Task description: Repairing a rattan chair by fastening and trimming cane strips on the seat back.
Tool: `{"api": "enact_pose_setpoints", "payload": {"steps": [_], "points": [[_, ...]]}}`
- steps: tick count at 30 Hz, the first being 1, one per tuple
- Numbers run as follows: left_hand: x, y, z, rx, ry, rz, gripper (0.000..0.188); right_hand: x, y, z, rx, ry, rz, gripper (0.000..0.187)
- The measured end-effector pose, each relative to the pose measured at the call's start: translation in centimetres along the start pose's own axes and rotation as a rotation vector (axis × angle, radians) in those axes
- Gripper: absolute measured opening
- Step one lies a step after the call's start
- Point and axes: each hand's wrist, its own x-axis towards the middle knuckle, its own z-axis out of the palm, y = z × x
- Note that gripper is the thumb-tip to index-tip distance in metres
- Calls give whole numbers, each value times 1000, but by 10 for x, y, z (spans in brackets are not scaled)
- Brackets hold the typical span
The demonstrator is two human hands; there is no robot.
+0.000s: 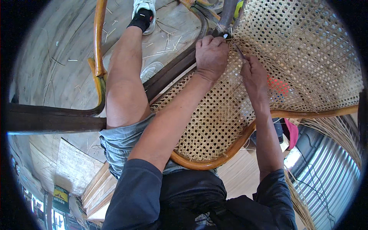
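A woven cane seat (209, 126) in a curved, varnished wooden frame (199, 165) lies across my lap. At its far corner, my left hand (211, 56) is closed over the edge by a dark wooden rail (172, 71); whatever its curled fingers pinch is hidden. Just to the right, my right hand (254, 76) grips a thin, dark, pointed tool (239, 51), too small to tell awl from knife. The tool's tip points up and left, close to my left fingers and just above the weave. A second cane panel (306, 57) rises beyond my right hand.
Cane scraps (174, 43) litter the floor around my shoe (145, 17). A bent wooden chair arm (99, 38) and a dark beam (57, 119) stand left of my leg. Bundled cane strands (333, 132) and corrugated metal sheeting (333, 172) are at right; a pink cloth (292, 133) hangs below the frame.
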Motion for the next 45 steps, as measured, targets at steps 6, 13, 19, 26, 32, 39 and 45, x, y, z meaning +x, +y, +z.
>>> {"api": "enact_pose_setpoints", "payload": {"steps": [6,13,19,26,32,39,45], "points": [[9,3,-3,91,-128,-155,16,4,2,-1,85,2,51,21],[9,6,-22,-159,0,-194,20,0,-18,4,128,17,92,18],[-8,35,-53,-919,-299,-941,27,-19,-28,25,75,-39,-262,23],[-5,1,-52,-1075,-106,-1095,27,51,-24,-1,-119,-127,-391,22],[4,6,-64,-1298,-156,-1225,16,54,-53,1,-167,-273,-255,22],[-8,18,-62,-1189,-407,-1018,24,0,-37,14,167,-143,-299,22],[-12,8,-36,-503,-200,-448,32,15,-3,-2,-34,-253,-131,22]]}}
